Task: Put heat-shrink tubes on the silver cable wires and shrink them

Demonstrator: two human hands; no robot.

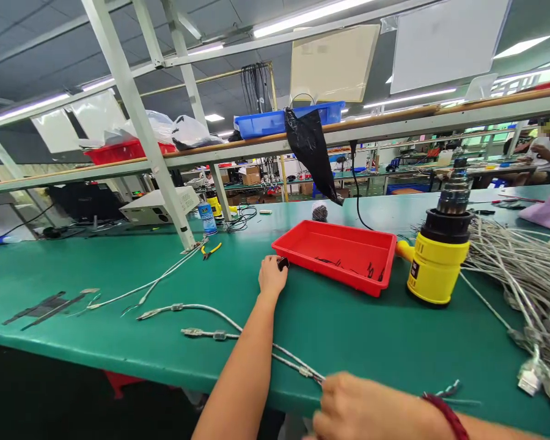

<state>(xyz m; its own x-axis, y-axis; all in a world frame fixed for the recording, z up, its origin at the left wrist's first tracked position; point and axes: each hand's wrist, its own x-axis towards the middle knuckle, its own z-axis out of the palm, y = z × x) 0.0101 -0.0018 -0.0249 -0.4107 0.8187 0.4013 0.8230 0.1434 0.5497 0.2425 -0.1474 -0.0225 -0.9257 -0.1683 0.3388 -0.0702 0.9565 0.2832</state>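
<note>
My left hand (272, 275) is stretched forward to the near left corner of a red tray (297, 260), its fingers closed round a small dark object (283, 263) whose kind I cannot make out. Thin black pieces (337, 263) lie in that tray. My right hand (362, 406), a little blurred and with a dark red band at the wrist, is closed at the bench's front edge. Two silvery braided cables (297, 360) run into its fingers. Their metal plug ends (192, 332) point left on the green bench, and my left forearm crosses over the cables.
A yellow heat gun (435, 263) stands nozzle up right of the tray. Beyond it lies a heap of USB cables (522, 275). Pliers (211, 250), a blue can (207, 218) and black strips (50, 308) are at left. A black bag (311, 150) hangs from the shelf.
</note>
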